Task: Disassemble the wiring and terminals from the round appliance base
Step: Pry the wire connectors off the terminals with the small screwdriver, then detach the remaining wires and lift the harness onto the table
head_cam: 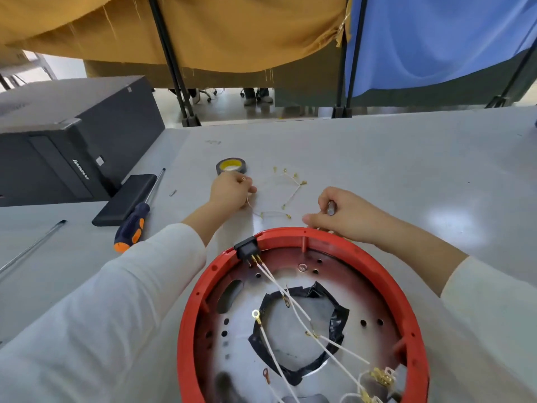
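Observation:
The round appliance base [377,267], red-rimmed with a metal floor, lies open side up at the near edge. White wires [293,303] with brass terminals run from its black socket [247,247] across a hole edged with black tape. My left hand [231,193] pinches a white wire with a ring terminal beyond the base, beside several loose wires [286,193] lying on the table. My right hand [345,213] rests at the base's far rim, its fingers curled round a small metal-tipped tool.
A roll of black tape [231,165] lies just beyond my left hand. To the left are a blue-and-orange screwdriver [133,222], a flat black block [125,199], a second long tool [32,247] and a black computer case [72,135]. Cloth screens stand behind the grey table [406,158].

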The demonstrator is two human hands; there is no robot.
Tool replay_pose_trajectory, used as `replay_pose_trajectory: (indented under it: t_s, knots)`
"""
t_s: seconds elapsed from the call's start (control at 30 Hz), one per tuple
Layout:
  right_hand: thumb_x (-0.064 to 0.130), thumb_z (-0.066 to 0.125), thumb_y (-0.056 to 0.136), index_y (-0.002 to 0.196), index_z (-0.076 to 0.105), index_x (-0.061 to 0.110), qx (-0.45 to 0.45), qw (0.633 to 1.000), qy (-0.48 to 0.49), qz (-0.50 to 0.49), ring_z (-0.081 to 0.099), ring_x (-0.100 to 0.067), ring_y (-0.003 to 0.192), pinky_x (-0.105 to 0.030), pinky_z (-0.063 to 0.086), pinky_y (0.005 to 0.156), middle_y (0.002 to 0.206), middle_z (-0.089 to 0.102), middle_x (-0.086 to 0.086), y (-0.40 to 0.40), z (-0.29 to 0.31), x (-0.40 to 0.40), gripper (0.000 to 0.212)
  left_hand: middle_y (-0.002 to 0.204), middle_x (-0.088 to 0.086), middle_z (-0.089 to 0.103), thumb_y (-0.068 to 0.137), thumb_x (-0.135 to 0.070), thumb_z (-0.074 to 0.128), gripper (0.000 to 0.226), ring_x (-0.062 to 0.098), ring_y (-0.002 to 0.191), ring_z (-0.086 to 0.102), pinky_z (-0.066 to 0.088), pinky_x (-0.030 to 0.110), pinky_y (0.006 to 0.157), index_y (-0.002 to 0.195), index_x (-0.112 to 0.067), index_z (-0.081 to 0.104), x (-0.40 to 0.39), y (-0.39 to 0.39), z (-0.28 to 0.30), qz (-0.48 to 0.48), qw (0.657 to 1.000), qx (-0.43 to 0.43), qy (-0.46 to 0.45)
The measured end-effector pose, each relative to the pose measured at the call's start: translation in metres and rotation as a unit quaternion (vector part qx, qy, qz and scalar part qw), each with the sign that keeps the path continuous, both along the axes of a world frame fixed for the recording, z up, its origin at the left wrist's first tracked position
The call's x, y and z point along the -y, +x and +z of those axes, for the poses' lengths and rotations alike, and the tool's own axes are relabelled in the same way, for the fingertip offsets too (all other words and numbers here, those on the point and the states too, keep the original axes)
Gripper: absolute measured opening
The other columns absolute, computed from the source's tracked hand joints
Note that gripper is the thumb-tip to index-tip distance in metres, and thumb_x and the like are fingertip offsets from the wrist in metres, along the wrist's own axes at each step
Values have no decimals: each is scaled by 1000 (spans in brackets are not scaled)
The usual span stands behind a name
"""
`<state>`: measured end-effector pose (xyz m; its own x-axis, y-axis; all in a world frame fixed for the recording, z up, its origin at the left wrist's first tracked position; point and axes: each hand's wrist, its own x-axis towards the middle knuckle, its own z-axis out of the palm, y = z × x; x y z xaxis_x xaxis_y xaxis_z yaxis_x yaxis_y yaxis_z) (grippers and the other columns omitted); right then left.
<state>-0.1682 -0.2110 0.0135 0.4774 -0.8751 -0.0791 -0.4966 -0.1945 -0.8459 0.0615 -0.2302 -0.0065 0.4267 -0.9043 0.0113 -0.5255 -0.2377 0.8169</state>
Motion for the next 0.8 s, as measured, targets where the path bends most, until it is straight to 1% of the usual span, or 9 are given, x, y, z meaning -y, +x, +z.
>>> replay_pose_trajectory:
  t_s: [0.03, 0.1, 0.2, 0.37, 0.43, 0.5, 0.6, 0.7, 0.8]
  knots:
    - [21, 70, 84, 76, 41, 18, -13, 1000, -28, -3, 60, -4, 54, -12, 41, 49, 61, 63, 10, -2, -4, 3, 31, 84, 2, 67, 96, -17, 48, 21, 18, 64, 55, 47, 28, 65, 89, -8, 65, 1, 2, -1, -15, 995, 97, 2]
    - [15, 69, 85, 77, 40, 18, 1, 998, -48, -27, 60, -12, 59, -23, 45, 57, 76, 69, -6, -5, -15, 10, 30, 72, 1, 60, 95, -22, 51, 23, 20, 69, 52, 37, 26, 56, 83, -8, 65, 2, 4, -4, -20, 982, 188, 10]
    - [7, 64, 85, 77, 41, 16, 90, 991, -49, -83, 58, -12, 59, -26, 46, 51, 77, 71, -8, -11, -32, 13, 26, 83, 3, 59, 94, -27, 53, 24, 23, 81, 53, 36, 26, 64, 98, -6, 65, 4, 5, -9, -8, 977, 213, 28]
    - [10, 66, 85, 75, 44, 17, 82, 989, -90, -85, 68, -14, 77, -27, 48, 59, 71, 71, 5, -13, -40, 13, 24, 116, 14, 60, 94, -26, 54, 33, 27, 105, 55, 39, 28, 80, 121, -7, 55, 3, 2, -12, -23, 975, 216, 37]
    - [9, 65, 85, 75, 44, 16, 92, 988, -84, -86, 67, -27, 79, -27, 46, 54, 72, 71, 2, -13, -40, 13, 24, 118, 13, 55, 93, -27, 54, 35, 23, 99, 54, 38, 25, 79, 123, -9, 54, -5, -4, -5, -31, 980, 195, 29]
    - [7, 65, 85, 76, 44, 15, 93, 989, -81, -84, 66, -34, 84, -30, 46, 55, 73, 70, 0, -13, -37, 11, 23, 106, 4, 60, 93, -27, 54, 27, 15, 86, 52, 35, 17, 70, 115, -13, 61, -20, -13, 6, -67, 980, 189, -7]
    - [5, 63, 85, 76, 44, 14, 87, 990, -79, -79, 67, -32, 86, -38, 50, 66, 77, 71, -6, -12, -32, 7, 23, 87, -18, 64, 93, -38, 51, 20, -1, 79, 56, 36, 10, 69, 98, -27, 67, -53, -31, 24, -230, 967, 105, 15]
    - [2, 62, 85, 77, 44, 13, 90, 991, -61, -81, 68, -30, 89, -42, 50, 77, 82, 70, -15, -11, -27, 1, 22, 107, -23, 66, 88, -57, 49, 33, -10, 100, 58, 43, 11, 85, 108, -37, 66, -85, -42, 38, -363, 925, -27, 109]
    - [3, 61, 87, 77, 44, 14, 95, 992, -24, -74, 66, -28, 82, -36, 47, 74, 84, 68, -15, -12, -21, -7, 23, 118, -12, 65, 87, -32, 66, 37, 6, 112, 60, 47, 15, 90, 124, -33, 58, -99, -39, 39, -388, 909, -81, 133]
